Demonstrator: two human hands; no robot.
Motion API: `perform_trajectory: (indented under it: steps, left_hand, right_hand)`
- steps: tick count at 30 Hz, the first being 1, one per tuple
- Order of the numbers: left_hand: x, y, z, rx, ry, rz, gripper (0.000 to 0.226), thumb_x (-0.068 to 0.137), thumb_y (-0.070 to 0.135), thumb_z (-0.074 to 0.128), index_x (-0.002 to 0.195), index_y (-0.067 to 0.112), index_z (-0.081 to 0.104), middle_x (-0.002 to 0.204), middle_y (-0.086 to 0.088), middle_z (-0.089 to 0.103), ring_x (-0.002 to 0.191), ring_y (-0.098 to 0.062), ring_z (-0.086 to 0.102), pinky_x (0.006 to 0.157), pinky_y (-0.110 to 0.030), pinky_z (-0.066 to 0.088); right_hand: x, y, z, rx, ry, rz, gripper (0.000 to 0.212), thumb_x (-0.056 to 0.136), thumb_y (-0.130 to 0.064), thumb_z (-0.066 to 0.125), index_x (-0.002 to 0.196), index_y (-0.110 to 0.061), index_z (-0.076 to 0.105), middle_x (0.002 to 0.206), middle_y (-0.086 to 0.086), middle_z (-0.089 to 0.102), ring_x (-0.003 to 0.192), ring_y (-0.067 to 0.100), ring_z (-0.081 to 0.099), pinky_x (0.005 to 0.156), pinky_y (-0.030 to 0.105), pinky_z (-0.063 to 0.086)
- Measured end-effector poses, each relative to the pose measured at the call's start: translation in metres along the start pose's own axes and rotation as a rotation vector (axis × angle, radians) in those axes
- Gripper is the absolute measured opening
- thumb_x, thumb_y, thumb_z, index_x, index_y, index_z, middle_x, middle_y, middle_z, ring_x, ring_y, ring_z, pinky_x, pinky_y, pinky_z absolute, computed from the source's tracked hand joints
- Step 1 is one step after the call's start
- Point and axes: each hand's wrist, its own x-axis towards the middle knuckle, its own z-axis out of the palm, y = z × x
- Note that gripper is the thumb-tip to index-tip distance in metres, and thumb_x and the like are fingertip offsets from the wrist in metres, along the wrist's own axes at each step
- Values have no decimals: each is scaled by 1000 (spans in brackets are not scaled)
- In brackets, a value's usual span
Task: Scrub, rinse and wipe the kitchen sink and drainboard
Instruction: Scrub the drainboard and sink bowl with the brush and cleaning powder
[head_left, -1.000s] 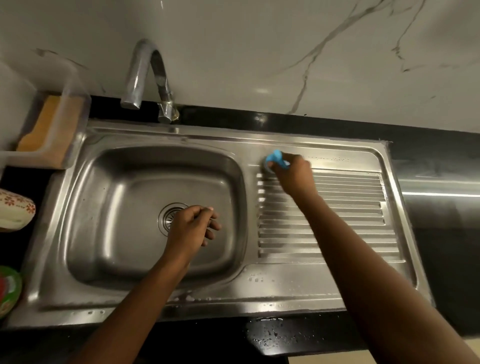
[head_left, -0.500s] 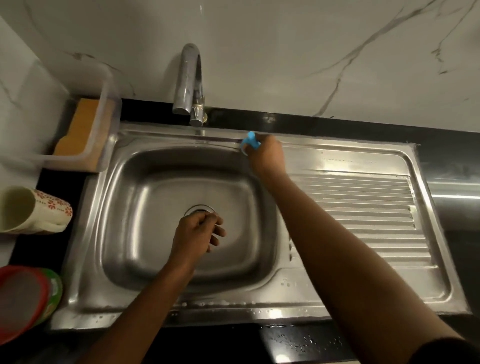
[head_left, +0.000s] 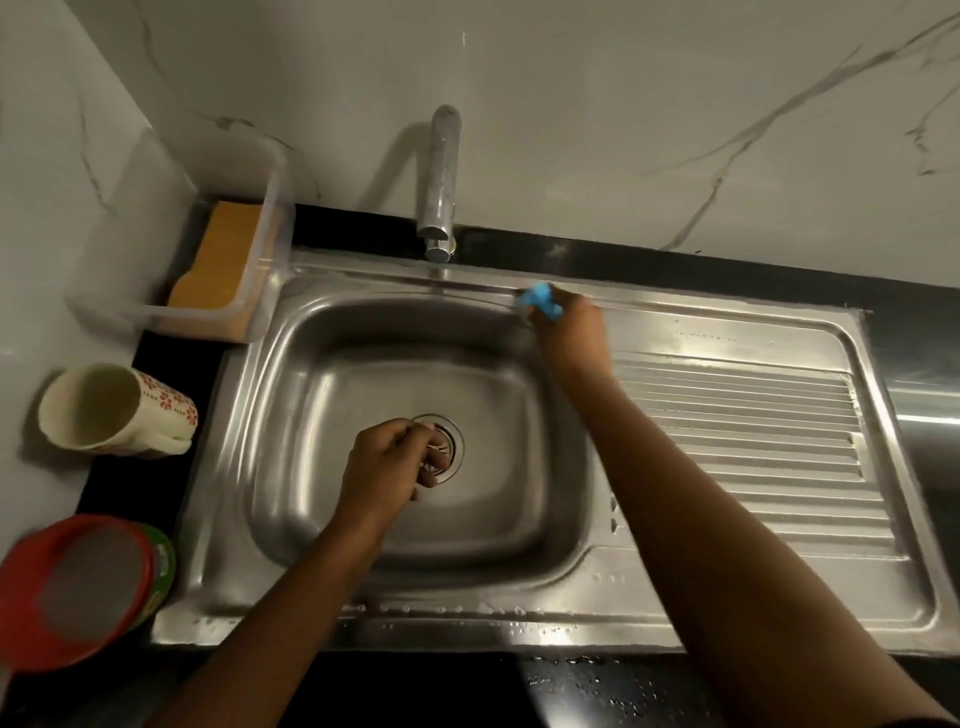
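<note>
A stainless steel sink (head_left: 322, 467) with a ribbed drainboard (head_left: 753, 441) on its right fills the view. My right hand (head_left: 571, 338) grips a small blue scrubber (head_left: 540, 299) and presses it on the back rim of the sink, at the basin's far right corner. My left hand (head_left: 389, 467) hovers over the drain (head_left: 452, 441) in the basin, fingers loosely curled, holding nothing that I can see. Water droplets lie along the front rim.
A chrome tap (head_left: 441, 176) stands at the back. A clear plastic box (head_left: 260, 249) with an orange sponge (head_left: 218, 265) sits at the back left. A flowered mug (head_left: 109, 410) lies on its side at the left, above a red-lidded tub (head_left: 78, 582).
My right hand has slid the blue scrubber leftward from the drainboard's top left corner to the basin's back rim. The left hand stays over the drain. The view has shifted left.
</note>
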Motion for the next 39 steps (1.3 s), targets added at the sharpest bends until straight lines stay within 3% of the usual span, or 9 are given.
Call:
perform_trajectory:
  steps: [3, 7, 9, 15, 17, 22, 28, 35, 39]
  left_hand:
    - [1, -2, -5, -13, -2, -7, 25, 101, 27, 58, 87, 16, 76, 79, -6, 79, 64, -18, 66, 58, -31, 46]
    - [-1, -3, -12, -48, 3, -14, 25, 95, 34, 60, 89, 16, 76, 80, -7, 79, 64, -19, 67, 57, -30, 45]
    - [-1, -5, -18, -68, 15, -32, 28, 89, 39, 60, 88, 16, 76, 79, -7, 79, 63, -19, 66, 58, -31, 45]
    - [-4, -15, -39, -91, 57, -83, 23, 103, 22, 58, 94, 9, 74, 79, -10, 78, 65, -23, 65, 59, -32, 46]
    - [-1, -18, -47, -159, 53, -138, 23, 103, 20, 59, 92, 6, 74, 76, -11, 76, 63, -24, 63, 55, -29, 44]
    - [0, -22, -57, -157, 107, -156, 22, 103, 20, 62, 92, 5, 73, 73, -11, 76, 56, -17, 63, 47, -23, 46]
    - [2, -16, -51, -148, 67, -127, 24, 105, 20, 58, 93, 6, 73, 77, -12, 76, 63, -23, 64, 55, -28, 45]
    - [0, 0, -37, -76, 45, -59, 23, 102, 22, 59, 93, 7, 75, 79, -10, 78, 66, -23, 66, 59, -31, 45]
    - [-9, 3, -36, -74, 71, -36, 24, 102, 22, 58, 91, 8, 75, 78, -9, 78, 67, -23, 66, 60, -32, 46]
  right_hand:
    - [10, 21, -32, 30, 87, 112, 36, 98, -38, 69, 129, -19, 67, 113, -1, 73, 98, 8, 66, 81, 19, 50]
    - [13, 6, -17, 31, 89, 133, 41, 99, -37, 69, 134, -17, 65, 122, 2, 72, 103, 11, 65, 90, 27, 51]
    - [7, -10, 11, 42, 44, 83, 41, 98, -42, 67, 135, -23, 64, 118, -1, 73, 105, 12, 68, 94, 31, 55]
    - [-18, -99, 95, 0, -120, -170, 42, 102, -41, 60, 143, -33, 54, 121, 1, 69, 106, 18, 66, 93, 40, 57]
    - [-20, -130, 121, 3, -187, -245, 37, 101, -37, 61, 138, -32, 58, 119, 5, 71, 105, 24, 69, 93, 46, 58]
    - [-19, -179, 149, -42, -263, -327, 35, 98, -33, 65, 132, -22, 65, 118, 10, 73, 108, 32, 69, 93, 47, 57]
    - [-11, -117, 105, -157, -195, -310, 39, 101, -40, 62, 138, -30, 58, 116, 8, 72, 104, 27, 70, 91, 47, 59]
    - [1, -19, 23, -50, 1, 19, 50, 99, -46, 65, 145, -29, 57, 124, 1, 71, 110, 18, 68, 97, 40, 58]
    - [4, -16, 15, -11, 4, 49, 52, 97, -45, 68, 144, -24, 58, 126, 2, 70, 112, 19, 67, 101, 41, 56]
